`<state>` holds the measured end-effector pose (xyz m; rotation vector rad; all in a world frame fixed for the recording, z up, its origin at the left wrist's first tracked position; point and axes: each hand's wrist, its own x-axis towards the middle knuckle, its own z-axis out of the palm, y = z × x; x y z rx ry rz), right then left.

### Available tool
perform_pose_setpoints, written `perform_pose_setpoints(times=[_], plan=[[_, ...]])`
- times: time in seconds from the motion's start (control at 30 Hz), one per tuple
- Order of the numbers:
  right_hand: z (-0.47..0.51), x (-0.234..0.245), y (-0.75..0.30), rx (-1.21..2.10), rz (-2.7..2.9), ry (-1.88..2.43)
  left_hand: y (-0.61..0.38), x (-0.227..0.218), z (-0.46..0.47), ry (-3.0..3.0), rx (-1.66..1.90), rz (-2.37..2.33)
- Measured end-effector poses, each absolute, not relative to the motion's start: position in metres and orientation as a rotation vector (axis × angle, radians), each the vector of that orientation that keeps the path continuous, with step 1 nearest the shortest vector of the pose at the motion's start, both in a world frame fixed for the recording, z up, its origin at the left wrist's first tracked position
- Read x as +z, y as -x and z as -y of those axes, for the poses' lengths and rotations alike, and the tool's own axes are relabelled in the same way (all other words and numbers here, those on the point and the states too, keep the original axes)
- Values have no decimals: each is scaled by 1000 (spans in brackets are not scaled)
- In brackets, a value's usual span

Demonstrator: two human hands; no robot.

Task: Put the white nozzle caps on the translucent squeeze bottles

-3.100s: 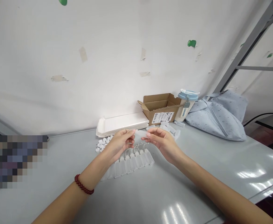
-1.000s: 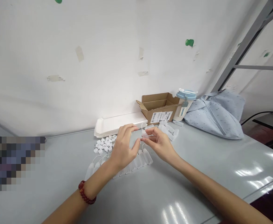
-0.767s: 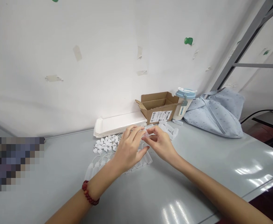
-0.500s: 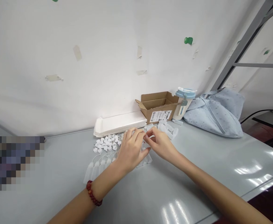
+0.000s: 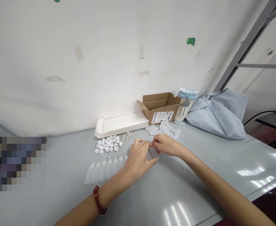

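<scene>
Small translucent plastic bottles [image 5: 103, 171] lie side by side in a row, with thin white strings at their necks. My left hand [image 5: 138, 158] is over the right end of the row, fingers bent and thumb stretched away from them. A bottle [image 5: 154, 153] shows in the gap between that thumb and the fingers. My right hand [image 5: 167, 144] is closed in a pinch at this bottle's upper end, its fingertips close to my left fingertips. What the pinch holds is hidden. White caps [image 5: 108, 143] lie in a pile behind the row, with loose white strings [image 5: 128, 136] beside them.
Behind are a stack of white packets [image 5: 122, 124], an open cardboard box [image 5: 161, 108], a lidded cup [image 5: 186, 105] and a light blue cloth bag [image 5: 219, 116]. More loose bottles [image 5: 168, 128] lie before the box. A wall [image 5: 105, 62] bounds the grey table [image 5: 199, 188].
Both hands have moved slightly toward me and to the right. The loose strings and more of the bottle row now show. My right fingers have drawn closer together.
</scene>
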<state>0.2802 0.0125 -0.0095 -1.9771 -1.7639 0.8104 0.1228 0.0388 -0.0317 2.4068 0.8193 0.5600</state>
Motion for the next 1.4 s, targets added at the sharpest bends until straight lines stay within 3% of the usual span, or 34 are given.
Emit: perform_pose_setpoints(times=[0.43, 0.9, 1.4], plan=[[-15, -20, -282, 938, 1782, 1953, -122, -33, -33, -2509, 477, -836], [-17, -3, -287, 1071, 1639, 1906, -121, -36, -33, -2477, 677, -733], [-18, -12, -286, 1181, 1680, 1911, -121, -41, -28, -2590, 503, -868]])
